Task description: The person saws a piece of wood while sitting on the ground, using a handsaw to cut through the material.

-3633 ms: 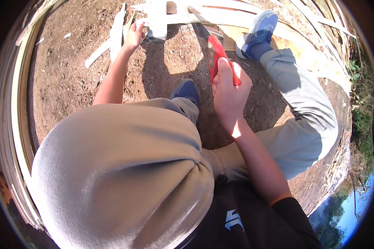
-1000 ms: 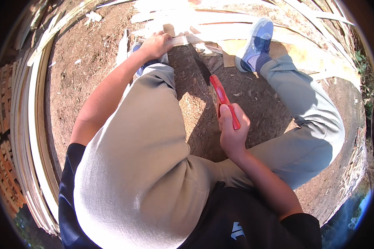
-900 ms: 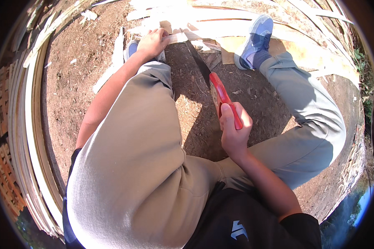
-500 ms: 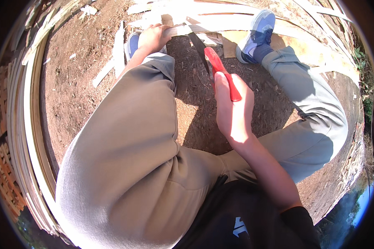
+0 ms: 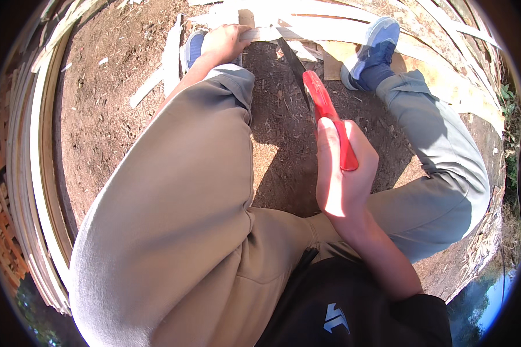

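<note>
My right hand (image 5: 337, 188) is wrapped round the red handle (image 5: 324, 98) of a handsaw, thumb along its top. The dark saw blade (image 5: 293, 59) slants away up and left, its far end against a pale wooden strip (image 5: 265, 34). On that strip, left of the blade, my left hand (image 5: 224, 43) is closed over the wood just beyond my left shoe (image 5: 195, 49). Glare washes out the wood around the contact, so the depth of any cut cannot be made out.
Long planks (image 5: 33, 156) are stacked along the left, with reddish bricks (image 5: 3, 231) beyond. A loose wooden offcut (image 5: 146, 87) lies on the dirt. My right shoe (image 5: 376, 49) rests by a flat tan board (image 5: 431, 66), and more strips (image 5: 474, 34) lie at far right.
My right hand has drawn the saw back toward me and slightly right. The left hand stays on the strip; the whole view has shifted a little.
</note>
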